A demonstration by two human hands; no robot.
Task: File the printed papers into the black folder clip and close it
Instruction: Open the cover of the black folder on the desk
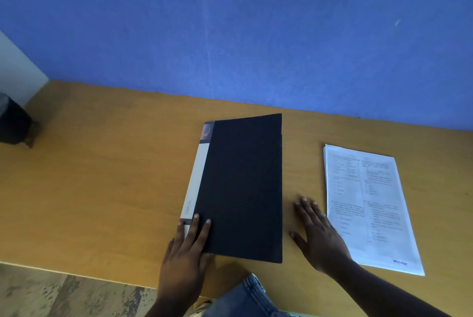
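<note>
Since the blue wall (230,22) is the biggest thing here, it fills the whole top of the frame, and the wooden table (102,176) runs across the middle under it. The black folder (243,188) lies shut in the middle of the frame. Its long side runs from the bottom up toward the wall, leaning a little to the right at the top. Its white spine strip (195,178) is on the left edge, so the cover should swing open from the right edge. The printed papers (368,206) lie in a flat stack at the right of the frame, well apart from the folder. They point the same way, long side up and down, with the print facing up.

The left hand (186,258) is spread open and flat. It presses on the bottom left corner of the folder by the spine and grips nothing. The right hand (320,237) is open too, with its fingers spread, flat on or just above the table between the folder and the papers. It holds nothing, and its wrist side covers the near left edge of the papers.

I think the step now is opening the cover. To do it well, keep the left hand pushing down by the spine so the folder does not slide, then lift the right edge with the right fingers and lay the cover fully flat
</note>
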